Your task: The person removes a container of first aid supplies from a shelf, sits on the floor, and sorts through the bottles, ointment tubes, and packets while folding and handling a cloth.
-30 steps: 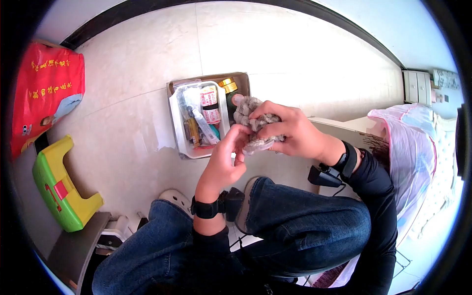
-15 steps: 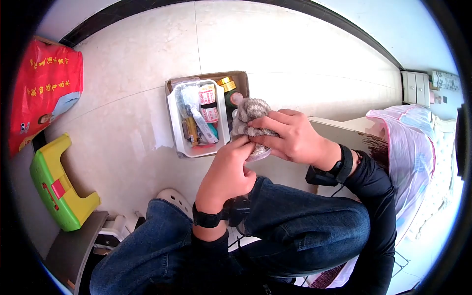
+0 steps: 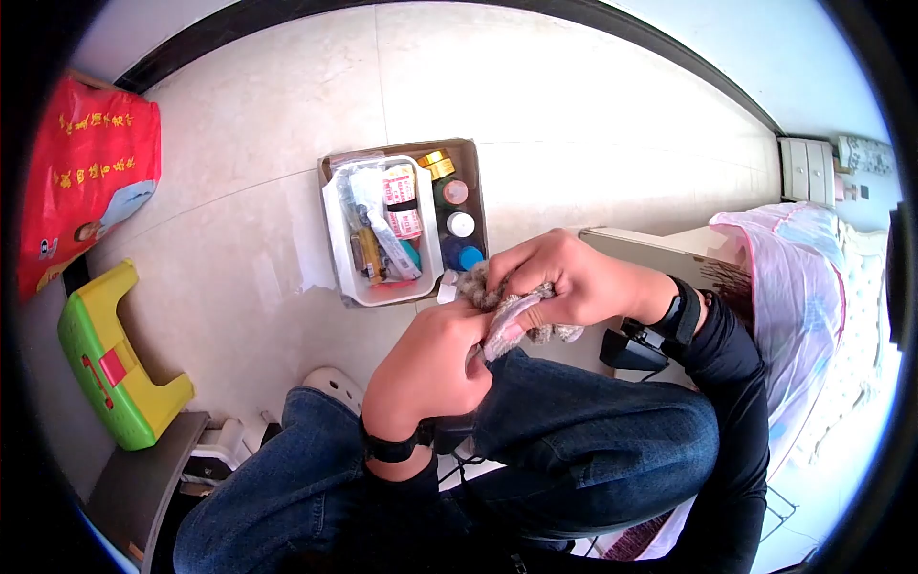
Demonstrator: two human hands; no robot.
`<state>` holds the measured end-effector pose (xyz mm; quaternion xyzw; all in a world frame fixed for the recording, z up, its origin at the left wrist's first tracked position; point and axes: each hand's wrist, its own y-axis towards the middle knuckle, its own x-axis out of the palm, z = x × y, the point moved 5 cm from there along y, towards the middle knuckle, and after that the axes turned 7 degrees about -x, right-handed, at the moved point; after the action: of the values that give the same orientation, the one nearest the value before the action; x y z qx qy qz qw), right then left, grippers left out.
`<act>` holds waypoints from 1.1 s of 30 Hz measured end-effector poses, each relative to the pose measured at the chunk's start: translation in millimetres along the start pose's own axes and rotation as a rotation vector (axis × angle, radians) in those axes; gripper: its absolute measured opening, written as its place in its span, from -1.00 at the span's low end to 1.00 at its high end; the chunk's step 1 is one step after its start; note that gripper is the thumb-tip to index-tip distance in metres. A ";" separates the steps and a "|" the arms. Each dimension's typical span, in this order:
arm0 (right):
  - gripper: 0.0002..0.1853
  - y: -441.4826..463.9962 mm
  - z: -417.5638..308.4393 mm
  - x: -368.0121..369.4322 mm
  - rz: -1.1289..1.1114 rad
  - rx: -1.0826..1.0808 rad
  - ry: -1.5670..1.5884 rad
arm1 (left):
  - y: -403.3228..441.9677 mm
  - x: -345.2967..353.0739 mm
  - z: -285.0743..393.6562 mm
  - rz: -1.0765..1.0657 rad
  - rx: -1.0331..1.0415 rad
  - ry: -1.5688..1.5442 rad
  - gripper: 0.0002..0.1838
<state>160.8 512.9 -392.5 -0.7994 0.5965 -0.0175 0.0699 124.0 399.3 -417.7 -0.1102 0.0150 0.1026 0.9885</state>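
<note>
A grey-brown and white striped fuzzy cloth (image 3: 472,285) is bunched between my two hands, close above my knee. My right hand (image 3: 569,282) is closed on it, fingers curled over the top and thumb pressing a pale fold. My left hand (image 3: 427,359) is closed at the cloth's near left side, its fingertips partly hidden. A small white piece (image 3: 448,286) shows beside the cloth by the box corner; whether my left hand holds it I cannot tell. Anything inside the cloth is hidden.
Ahead, a cardboard box (image 3: 481,191) holds a white tray (image 3: 337,225) of packets and tubes, beside several bottles, including a white-capped bottle (image 3: 461,225) and a blue-capped bottle (image 3: 469,257). A green-yellow stool (image 3: 120,359) and red bag (image 3: 91,182) stand left.
Both hands and the cloth have come down toward my knee, away from the box. The cloth is folded differently, and the white-capped and blue-capped bottles are uncovered.
</note>
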 end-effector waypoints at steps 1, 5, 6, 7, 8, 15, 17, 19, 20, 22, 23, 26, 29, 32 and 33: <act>-0.84 -0.5 1.9 0.8 -0.032 0.015 0.030 | -0.6 1.0 0.1 -0.001 0.005 -0.030 -0.75; -0.85 -2.2 5.5 0.0 -0.070 0.069 0.171 | -3.0 1.9 4.8 -0.012 0.037 -0.011 -0.78; -0.85 -2.5 6.2 -1.8 -0.069 0.069 0.170 | -3.6 3.1 4.4 -0.041 0.031 0.006 -0.78; -0.85 -3.3 8.3 -2.5 -0.085 0.083 0.205 | -4.0 4.3 3.9 -0.069 0.025 0.022 -0.78; -0.84 -3.7 10.4 -3.2 -0.102 0.097 0.240 | -3.7 4.1 3.2 -0.070 0.026 0.023 -0.78; -0.74 -2.2 13.0 -19.8 0.060 0.062 -0.049 | 4.6 -2.1 -23.9 -0.046 -0.079 -0.374 -0.67; -0.72 -1.7 14.4 -19.9 0.058 0.066 -0.065 | 6.4 -4.4 -29.0 0.012 -0.209 -0.710 -0.60; -0.75 -1.3 14.9 -19.9 0.097 0.104 -0.043 | 5.4 -5.6 -32.9 -0.028 -0.214 -0.744 -0.58; -0.75 -1.8 16.9 -19.5 0.098 0.105 -0.041 | 5.3 -5.7 -34.4 -0.023 -0.219 -0.784 -0.57; -0.78 -3.8 21.9 -23.3 0.182 0.107 -0.045 | 6.0 -3.4 -38.8 -0.020 -0.225 -0.825 -0.57; -0.78 -4.6 22.2 -23.9 0.183 0.108 -0.045 | 6.2 -8.0 -41.6 0.101 -0.144 -0.867 -0.56; -0.69 -15.6 43.2 -28.4 0.454 0.425 0.522 | 3.3 -23.6 -43.9 0.325 -0.034 -0.905 -0.54; -0.68 -17.7 48.2 -30.1 0.571 0.470 0.827 | -1.2 -38.2 -48.4 0.467 0.016 -0.916 -0.55; -0.67 -15.9 49.6 -30.1 0.587 0.469 0.916 | -3.1 -43.9 -49.5 0.495 0.022 -0.886 -0.55; -0.66 -16.1 50.4 -30.3 0.616 0.476 0.940 | -3.1 -43.0 -48.7 0.488 0.016 -0.884 -0.54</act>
<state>173.0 550.9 -438.5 -0.4591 0.7471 -0.4801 -0.0224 82.1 377.0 -462.3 -0.0419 -0.3790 0.3674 0.8483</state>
